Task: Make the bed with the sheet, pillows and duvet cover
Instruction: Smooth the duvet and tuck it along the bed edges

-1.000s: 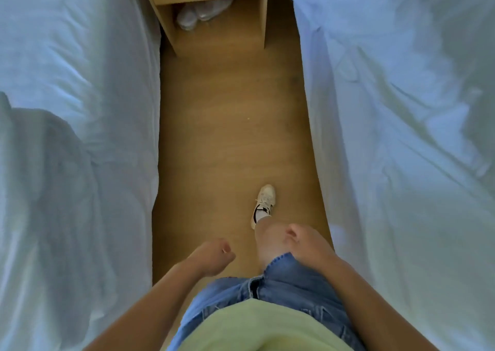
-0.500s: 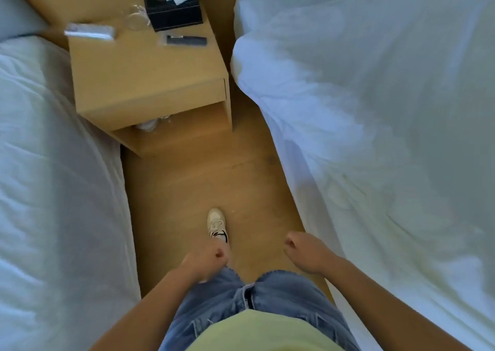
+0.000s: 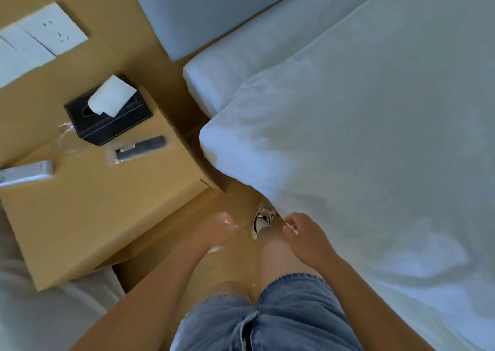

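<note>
While both hands hold nothing, left hand and right hand loosely curled over the floor gap, the head view puts the right one just beside the near edge of the duvet on the bed at right, with bare sheet at the far end. Risk, my guess: a one-sided tug would pull the duvet askew, or an elbow bumps the nightstand at left. Versus half a second ago, the person stands nearer the bed's head, with the nightstand closer in view.

matt cloth sheet, smooth wood nightstand
</note>
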`<move>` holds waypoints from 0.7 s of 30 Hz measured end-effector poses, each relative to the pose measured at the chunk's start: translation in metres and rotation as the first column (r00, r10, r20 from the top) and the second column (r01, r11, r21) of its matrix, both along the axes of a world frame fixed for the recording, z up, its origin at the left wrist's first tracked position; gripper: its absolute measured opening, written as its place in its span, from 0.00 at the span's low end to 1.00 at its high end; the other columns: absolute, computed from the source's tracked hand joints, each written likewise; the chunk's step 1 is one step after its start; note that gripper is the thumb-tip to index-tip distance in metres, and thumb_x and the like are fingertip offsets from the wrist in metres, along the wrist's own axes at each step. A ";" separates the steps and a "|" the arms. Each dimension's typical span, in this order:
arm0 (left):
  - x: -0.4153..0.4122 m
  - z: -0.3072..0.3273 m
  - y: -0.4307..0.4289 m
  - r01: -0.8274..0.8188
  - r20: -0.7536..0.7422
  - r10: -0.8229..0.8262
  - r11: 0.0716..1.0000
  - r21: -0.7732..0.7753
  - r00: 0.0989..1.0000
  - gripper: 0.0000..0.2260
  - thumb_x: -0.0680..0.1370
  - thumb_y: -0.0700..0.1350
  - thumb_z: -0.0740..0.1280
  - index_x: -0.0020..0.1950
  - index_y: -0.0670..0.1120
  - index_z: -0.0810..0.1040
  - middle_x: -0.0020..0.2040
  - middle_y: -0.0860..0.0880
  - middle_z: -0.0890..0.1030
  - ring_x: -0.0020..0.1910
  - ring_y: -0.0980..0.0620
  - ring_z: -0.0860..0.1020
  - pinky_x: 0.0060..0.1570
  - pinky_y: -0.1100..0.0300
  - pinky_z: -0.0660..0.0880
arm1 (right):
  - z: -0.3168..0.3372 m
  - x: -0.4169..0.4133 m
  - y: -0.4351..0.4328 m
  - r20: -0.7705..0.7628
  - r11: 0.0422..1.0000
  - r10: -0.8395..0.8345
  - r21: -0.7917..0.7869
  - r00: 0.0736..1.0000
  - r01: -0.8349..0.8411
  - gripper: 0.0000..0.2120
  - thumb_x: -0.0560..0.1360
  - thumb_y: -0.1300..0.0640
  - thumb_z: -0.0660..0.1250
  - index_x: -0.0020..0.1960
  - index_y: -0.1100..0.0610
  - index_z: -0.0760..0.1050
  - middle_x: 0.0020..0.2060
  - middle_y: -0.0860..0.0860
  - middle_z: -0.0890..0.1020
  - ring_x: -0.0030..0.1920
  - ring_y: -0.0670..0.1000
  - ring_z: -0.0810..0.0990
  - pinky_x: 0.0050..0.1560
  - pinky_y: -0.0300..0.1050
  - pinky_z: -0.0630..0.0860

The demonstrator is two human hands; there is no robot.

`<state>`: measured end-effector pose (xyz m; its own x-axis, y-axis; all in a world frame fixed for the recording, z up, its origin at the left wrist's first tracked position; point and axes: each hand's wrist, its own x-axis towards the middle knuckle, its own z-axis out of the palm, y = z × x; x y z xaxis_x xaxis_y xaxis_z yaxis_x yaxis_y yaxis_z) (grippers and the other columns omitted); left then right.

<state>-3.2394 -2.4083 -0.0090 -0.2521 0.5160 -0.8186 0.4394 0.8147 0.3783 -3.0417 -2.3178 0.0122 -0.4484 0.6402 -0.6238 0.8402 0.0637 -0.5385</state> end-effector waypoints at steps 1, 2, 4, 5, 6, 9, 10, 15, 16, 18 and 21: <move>-0.016 -0.006 0.030 -0.090 0.001 0.090 0.996 0.009 0.996 0.14 0.79 0.48 0.62 0.64 0.49 0.69 0.53 0.50 0.73 0.50 0.49 0.74 0.48 0.59 0.69 | -0.006 -0.014 0.022 -0.014 1.000 -0.003 0.018 1.000 0.003 0.11 0.78 0.58 0.59 0.55 0.63 0.74 0.53 0.55 0.77 0.55 0.55 0.75 0.53 0.46 0.71; -0.032 -0.011 0.058 -0.167 -0.016 0.168 0.986 0.026 0.986 0.20 0.78 0.48 0.63 0.70 0.49 0.65 0.56 0.49 0.74 0.52 0.49 0.75 0.48 0.59 0.70 | -0.012 -0.029 0.044 -0.034 0.999 0.000 0.040 0.999 0.002 0.11 0.78 0.59 0.59 0.57 0.61 0.74 0.56 0.53 0.76 0.57 0.53 0.74 0.54 0.43 0.69; -0.065 -0.024 0.113 -0.201 -0.086 0.212 0.972 0.121 0.974 0.26 0.79 0.49 0.63 0.74 0.47 0.58 0.65 0.46 0.72 0.58 0.48 0.74 0.52 0.57 0.71 | -0.023 -0.060 0.089 -0.066 0.995 -0.010 0.096 0.998 0.016 0.13 0.78 0.58 0.59 0.61 0.59 0.72 0.59 0.52 0.74 0.61 0.51 0.72 0.57 0.40 0.66; -0.079 -0.032 0.138 -0.178 -0.131 0.201 0.970 0.165 0.971 0.27 0.79 0.49 0.63 0.75 0.47 0.58 0.68 0.44 0.70 0.62 0.47 0.72 0.56 0.56 0.71 | -0.028 -0.076 0.112 -0.076 0.991 -0.015 0.132 0.997 0.025 0.13 0.78 0.58 0.59 0.62 0.59 0.72 0.59 0.52 0.75 0.61 0.51 0.72 0.57 0.40 0.66; -0.093 -0.040 0.162 -0.141 -0.182 0.178 0.970 0.196 0.967 0.27 0.79 0.50 0.63 0.75 0.47 0.58 0.69 0.43 0.68 0.65 0.46 0.70 0.60 0.53 0.70 | -0.033 -0.091 0.134 -0.084 0.985 -0.029 0.166 0.996 0.043 0.13 0.78 0.58 0.60 0.61 0.60 0.73 0.58 0.53 0.75 0.60 0.52 0.72 0.57 0.41 0.66; -0.129 -0.065 0.228 -0.077 -0.324 0.155 0.967 0.241 0.933 0.33 0.77 0.57 0.64 0.76 0.48 0.55 0.73 0.44 0.63 0.70 0.44 0.64 0.64 0.47 0.65 | -0.051 -0.137 0.195 -0.068 0.969 -0.093 0.224 0.993 0.106 0.15 0.79 0.54 0.59 0.60 0.62 0.73 0.56 0.56 0.75 0.58 0.55 0.73 0.56 0.43 0.66; -0.137 -0.074 0.245 -0.082 -0.349 0.161 0.969 0.231 0.923 0.37 0.75 0.60 0.64 0.77 0.48 0.52 0.74 0.44 0.61 0.71 0.43 0.62 0.65 0.45 0.64 | -0.058 -0.152 0.211 -0.051 0.968 -0.111 0.220 0.993 0.119 0.16 0.79 0.52 0.59 0.60 0.62 0.72 0.56 0.56 0.75 0.58 0.55 0.73 0.55 0.43 0.66; -0.149 -0.114 0.272 -0.153 -0.177 0.170 0.982 0.107 0.969 0.31 0.71 0.70 0.62 0.61 0.47 0.66 0.55 0.50 0.77 0.57 0.43 0.76 0.60 0.47 0.71 | -0.093 -0.225 0.271 0.106 0.926 -0.373 0.098 0.922 0.364 0.31 0.74 0.36 0.58 0.59 0.64 0.71 0.55 0.58 0.77 0.57 0.59 0.75 0.53 0.46 0.68; -0.149 -0.114 0.271 -0.147 -0.148 0.166 0.980 0.132 0.975 0.26 0.71 0.69 0.61 0.54 0.47 0.68 0.47 0.51 0.78 0.50 0.45 0.78 0.52 0.51 0.75 | -0.097 -0.238 0.282 0.130 0.883 -0.468 0.040 0.874 0.467 0.36 0.72 0.32 0.58 0.60 0.64 0.71 0.55 0.58 0.77 0.57 0.59 0.75 0.51 0.46 0.68; -0.150 -0.104 0.269 -0.129 -0.074 0.145 0.973 0.192 0.987 0.19 0.73 0.66 0.63 0.45 0.51 0.72 0.37 0.55 0.78 0.41 0.51 0.79 0.41 0.54 0.76 | -0.102 -0.256 0.301 0.197 0.810 -0.561 -0.067 0.804 0.582 0.39 0.68 0.27 0.59 0.56 0.62 0.74 0.49 0.55 0.80 0.53 0.58 0.78 0.48 0.45 0.69; -0.157 -0.076 0.275 -0.093 0.086 0.074 0.965 0.246 0.994 0.14 0.71 0.62 0.67 0.36 0.53 0.74 0.32 0.53 0.79 0.32 0.56 0.78 0.34 0.57 0.76 | -0.105 -0.264 0.326 0.282 0.802 -0.552 -0.077 0.784 0.592 0.25 0.72 0.36 0.61 0.47 0.60 0.76 0.36 0.52 0.79 0.41 0.56 0.81 0.47 0.49 0.79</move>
<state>-3.3960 -2.1332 -0.0851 -0.2459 0.6856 -0.6851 0.3360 0.7233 0.6032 -3.3056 -1.9920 -0.0923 0.1423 0.6195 -0.7720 0.7959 -0.5353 -0.2829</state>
